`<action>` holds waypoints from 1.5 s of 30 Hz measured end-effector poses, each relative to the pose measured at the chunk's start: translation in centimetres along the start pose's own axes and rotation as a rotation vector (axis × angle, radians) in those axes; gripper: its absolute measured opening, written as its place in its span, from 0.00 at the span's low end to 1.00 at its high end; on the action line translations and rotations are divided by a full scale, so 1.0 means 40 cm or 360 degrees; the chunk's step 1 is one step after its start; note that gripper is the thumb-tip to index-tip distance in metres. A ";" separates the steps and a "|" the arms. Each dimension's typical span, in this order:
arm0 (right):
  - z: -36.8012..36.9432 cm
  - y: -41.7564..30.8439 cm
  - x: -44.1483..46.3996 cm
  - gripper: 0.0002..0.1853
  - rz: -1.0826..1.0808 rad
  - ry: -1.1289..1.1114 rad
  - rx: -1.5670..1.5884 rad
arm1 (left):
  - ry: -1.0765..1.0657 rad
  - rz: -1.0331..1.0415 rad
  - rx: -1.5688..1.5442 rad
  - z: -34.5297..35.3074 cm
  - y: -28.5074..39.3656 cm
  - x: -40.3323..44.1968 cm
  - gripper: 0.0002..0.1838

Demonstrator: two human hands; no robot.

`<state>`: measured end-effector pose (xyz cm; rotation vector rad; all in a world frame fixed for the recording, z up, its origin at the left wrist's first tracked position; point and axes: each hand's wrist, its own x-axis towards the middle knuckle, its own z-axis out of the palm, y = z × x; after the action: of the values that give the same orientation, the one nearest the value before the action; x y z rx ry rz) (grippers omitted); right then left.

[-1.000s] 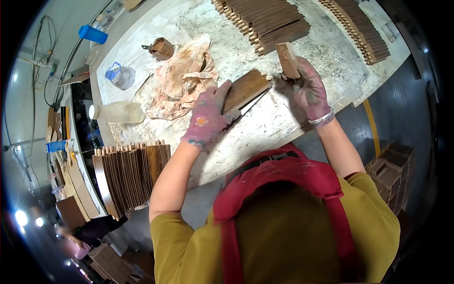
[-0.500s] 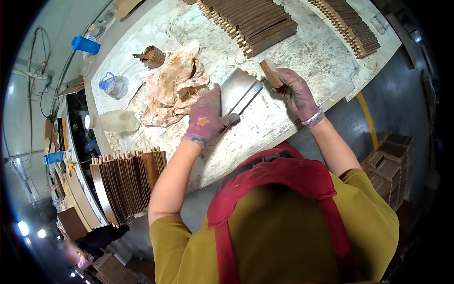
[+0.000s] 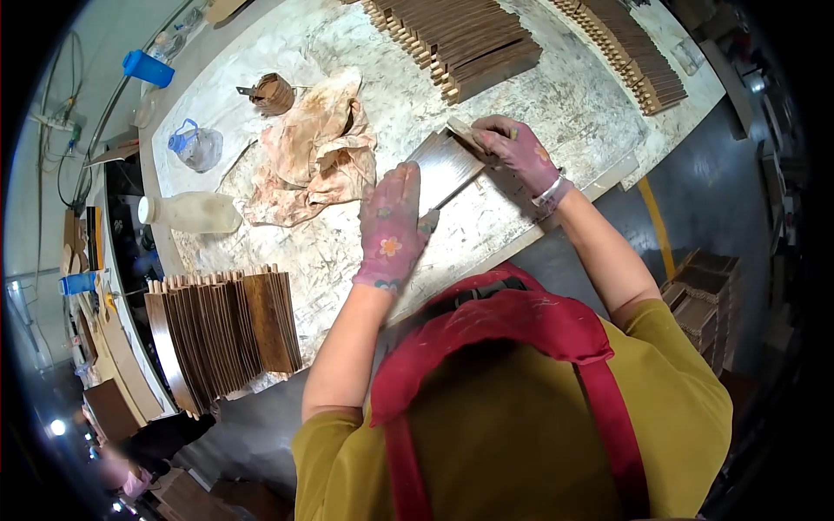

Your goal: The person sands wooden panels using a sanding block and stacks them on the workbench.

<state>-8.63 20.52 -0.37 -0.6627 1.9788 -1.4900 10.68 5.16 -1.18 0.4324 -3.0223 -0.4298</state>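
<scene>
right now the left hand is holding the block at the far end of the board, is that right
Wrong hand: the head view shows the right hand holding the block at the far end of the board.

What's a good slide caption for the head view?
Gloved left hand on a board, right hand holding a block at its far end.

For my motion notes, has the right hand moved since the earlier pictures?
Yes. Judged against the middle stack on the table, the right hand has moved leftward and a little closer to that stack.
</scene>
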 end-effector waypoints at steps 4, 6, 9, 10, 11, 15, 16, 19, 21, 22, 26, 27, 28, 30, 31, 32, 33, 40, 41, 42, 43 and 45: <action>0.002 0.022 0.013 0.19 -0.0141 -0.0041 -0.0196 | -0.0059 -0.0036 -0.0055 -0.006 0.000 0.003 0.38; -0.004 0.028 -0.010 0.20 -0.0224 0.0010 -0.0311 | -0.0005 -0.0008 -0.0080 -0.003 -0.004 0.004 0.38; -0.051 -0.010 -0.091 0.21 0.0182 -0.0204 -0.0319 | 0.0102 0.0053 -0.0130 0.002 -0.014 0.006 0.37; -0.077 -0.018 -0.113 0.22 0.0143 -0.0270 -0.0411 | 0.0082 0.0051 -0.0157 -0.003 -0.015 0.007 0.36; -0.106 -0.024 -0.134 0.23 0.0105 -0.0339 -0.0503 | 0.0062 0.0047 -0.0185 -0.007 -0.013 0.006 0.36; -0.152 -0.054 -0.144 0.25 0.0056 -0.0273 -0.0411 | 0.0231 0.0203 0.0070 -0.049 0.038 -0.005 0.32; -0.153 -0.054 -0.136 0.26 0.0067 -0.0215 -0.0304 | 0.0257 0.0181 -0.0139 -0.033 0.059 -0.015 0.31; -0.095 -0.041 -0.077 0.27 -0.0257 -0.0223 -0.0244 | 0.0329 0.0381 -0.0075 0.055 0.091 -0.040 0.33; -0.013 -0.102 -0.055 0.24 -0.0597 -0.0417 -0.0564 | 0.0312 0.0385 -0.0035 0.119 0.085 -0.044 0.35; 0.023 -0.149 -0.049 0.23 -0.0779 -0.0612 -0.0788 | 0.0425 0.0354 0.0015 0.118 0.091 -0.044 0.30; 0.176 -0.183 -0.019 0.21 -0.1278 -0.1127 -0.1429 | 0.0150 0.0012 -0.0485 0.146 0.105 -0.030 0.21; 0.208 -0.174 -0.010 0.21 -0.1402 -0.1230 -0.1421 | 0.0409 -0.0021 -0.0451 0.184 0.109 -0.033 0.23; 0.232 -0.161 0.005 0.21 -0.1553 -0.1352 -0.1369 | 0.0666 -0.0050 -0.0413 0.196 0.116 -0.033 0.25; 0.265 -0.160 0.032 0.23 -0.1521 -0.1607 -0.1542 | 0.0525 -0.0004 -0.0355 0.214 0.113 -0.052 0.25; 0.271 -0.165 0.042 0.18 -0.1634 -0.1544 -0.1475 | 0.0453 0.0018 -0.0326 0.208 0.111 -0.058 0.25; 0.274 -0.176 0.054 0.14 -0.1749 -0.1479 -0.1407 | 0.0450 0.0016 -0.0308 0.204 0.105 -0.051 0.24; 0.269 -0.185 0.063 0.15 -0.1723 -0.1466 -0.1351 | 0.0448 0.0010 -0.0292 0.199 0.094 -0.036 0.23; 0.230 -0.190 0.140 0.20 -0.1492 -0.1206 -0.1155 | 0.0757 0.0086 -0.0041 0.156 0.094 0.002 0.21; 0.230 -0.197 0.132 0.19 -0.1531 -0.1310 -0.1289 | 0.0752 0.0045 -0.0110 0.168 0.101 0.000 0.22; 0.233 -0.207 0.114 0.19 -0.1567 -0.1415 -0.1423 | 0.0747 0.0004 -0.0180 0.175 0.105 0.001 0.23; 0.242 -0.193 0.096 0.19 -0.1670 -0.1413 -0.1466 | 0.0344 -0.0140 -0.0317 0.168 0.107 0.007 0.27; 0.264 -0.194 0.078 0.22 -0.1747 -0.1583 -0.1557 | 0.0703 -0.0106 -0.0184 0.230 0.107 0.008 0.25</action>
<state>-3.13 9.20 4.38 -2.5449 1.3453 -0.1874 8.33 11.47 -8.81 0.5389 -2.5501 -0.4425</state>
